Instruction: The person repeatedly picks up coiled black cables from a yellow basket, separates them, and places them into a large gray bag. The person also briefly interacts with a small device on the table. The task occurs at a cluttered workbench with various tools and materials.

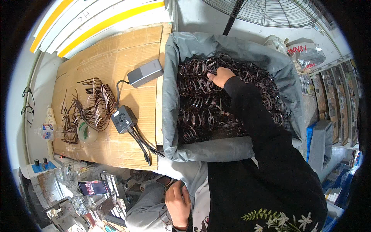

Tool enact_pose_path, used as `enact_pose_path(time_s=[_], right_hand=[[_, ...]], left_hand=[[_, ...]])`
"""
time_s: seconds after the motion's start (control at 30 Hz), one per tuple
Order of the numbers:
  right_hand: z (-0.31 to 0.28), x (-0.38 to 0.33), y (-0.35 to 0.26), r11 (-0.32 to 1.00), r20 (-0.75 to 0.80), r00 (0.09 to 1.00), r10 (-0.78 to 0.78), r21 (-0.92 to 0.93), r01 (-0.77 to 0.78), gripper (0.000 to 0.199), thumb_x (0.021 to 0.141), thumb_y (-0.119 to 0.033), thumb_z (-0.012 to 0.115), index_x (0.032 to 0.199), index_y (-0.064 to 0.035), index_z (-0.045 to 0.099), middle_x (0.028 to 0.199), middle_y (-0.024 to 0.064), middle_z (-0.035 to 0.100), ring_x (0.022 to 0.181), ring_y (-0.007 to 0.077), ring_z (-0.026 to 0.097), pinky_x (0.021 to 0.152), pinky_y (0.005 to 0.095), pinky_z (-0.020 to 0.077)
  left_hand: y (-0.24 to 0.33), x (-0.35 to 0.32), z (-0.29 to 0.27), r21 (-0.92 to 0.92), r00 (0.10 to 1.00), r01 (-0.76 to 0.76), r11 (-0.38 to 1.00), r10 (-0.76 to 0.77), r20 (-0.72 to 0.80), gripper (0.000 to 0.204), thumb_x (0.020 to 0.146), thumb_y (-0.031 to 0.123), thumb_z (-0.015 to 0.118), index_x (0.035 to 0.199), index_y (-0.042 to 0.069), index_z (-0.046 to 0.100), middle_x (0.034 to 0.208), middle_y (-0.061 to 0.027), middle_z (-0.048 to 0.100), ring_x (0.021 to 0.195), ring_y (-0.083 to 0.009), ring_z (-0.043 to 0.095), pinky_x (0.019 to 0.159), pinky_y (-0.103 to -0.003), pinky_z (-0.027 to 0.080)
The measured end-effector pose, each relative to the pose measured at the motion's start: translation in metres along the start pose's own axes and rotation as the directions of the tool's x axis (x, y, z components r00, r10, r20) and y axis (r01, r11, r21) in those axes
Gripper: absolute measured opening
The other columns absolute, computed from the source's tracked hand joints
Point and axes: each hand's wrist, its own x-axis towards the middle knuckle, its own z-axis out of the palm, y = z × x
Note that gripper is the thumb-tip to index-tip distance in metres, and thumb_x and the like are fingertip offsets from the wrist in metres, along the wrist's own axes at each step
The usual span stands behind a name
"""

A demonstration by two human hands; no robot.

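Note:
A large bin lined with grey cloth [208, 154] holds rows of thin, glossy, dark brown looped pieces [199, 87], which look like plastic rims. My right hand [221, 76] reaches into its upper middle, fingers pinched on one of these looped pieces [211, 65]. Low in the view, my left hand [178, 203] rests near my lap in grey trousers [145, 207], its fingers curled. Thin dark strands show beside that hand, but what lies inside its fingers is hidden.
Left of the bin, a cardboard-topped table [135, 50] carries a grey power bank [145, 72], a black boxy device with cables [123, 119], a bundle of brown strips [101, 104] and a tape roll [87, 131]. A phone [94, 187] stands among machinery. A fan [266, 13] is behind.

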Motion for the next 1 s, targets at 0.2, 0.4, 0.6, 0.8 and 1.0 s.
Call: enact_pose_path(time_s=[0.2,0.4,0.6,0.8,1.0], right_hand=[[0.025,0.015,0.012,0.99,-0.124,0.992,0.015,0.142,0.003,0.054,0.087,-0.045,0.054,0.076,0.0076,0.057,0.07,0.0179,0.059,0.065,0.0306,0.058,0.062,0.0428,0.0458],[0.036,0.04,0.035,0.622,0.151,0.988,0.045,0.769,-0.146,0.045,0.082,-0.039,0.063,0.064,0.0022,0.057,0.059,0.0077,0.057,0.049,0.016,0.054,0.049,0.0337,0.0407],[0.006,0.02,0.064,0.313,0.095,0.994,0.048,0.944,-0.106,0.032,0.084,-0.028,0.061,0.074,0.0025,0.058,0.066,0.0064,0.058,0.051,0.0177,0.056,0.052,0.0333,0.0476],[-0.013,-0.008,0.074,0.178,0.138,0.984,-0.114,0.977,-0.116,0.036,0.089,-0.039,0.056,0.084,-0.0033,0.057,0.073,0.0048,0.059,0.063,0.0153,0.059,0.06,0.0303,0.0508],[-0.024,-0.034,0.065,0.034,0.019,0.993,-0.12,0.999,-0.015,0.049,0.085,-0.053,0.053,0.083,-0.0047,0.057,0.073,0.0031,0.06,0.062,0.0137,0.059,0.061,0.0291,0.0507]], left_hand=[[-0.001,-0.002,-0.001,0.008,1.0,0.007,1.0,-0.007,0.003,0.021,0.082,0.006,0.056,0.101,-0.002,0.054,0.088,-0.0195,0.058,0.081,-0.0373,0.056,0.07,-0.042,0.045],[-0.001,-0.001,0.001,0.003,1.0,0.005,1.0,-0.005,0.009,0.021,0.083,0.007,0.056,0.101,-0.002,0.054,0.088,-0.0194,0.058,0.082,-0.0369,0.056,0.071,-0.042,0.045],[-0.002,0.0,0.001,0.013,1.0,-0.004,1.0,0.004,0.026,0.02,0.083,0.008,0.056,0.101,-0.002,0.055,0.089,-0.0197,0.058,0.082,-0.0371,0.056,0.071,-0.042,0.045],[-0.002,0.001,0.004,0.013,0.999,-0.011,1.0,0.011,0.042,0.022,0.083,0.007,0.056,0.103,-0.002,0.055,0.091,-0.0194,0.059,0.083,-0.0369,0.056,0.072,-0.042,0.045],[0.0,0.003,0.004,0.028,0.998,-0.008,1.0,0.006,0.065,0.023,0.082,0.007,0.056,0.104,-0.002,0.055,0.091,-0.0192,0.059,0.084,-0.0365,0.057,0.072,-0.042,0.045]])
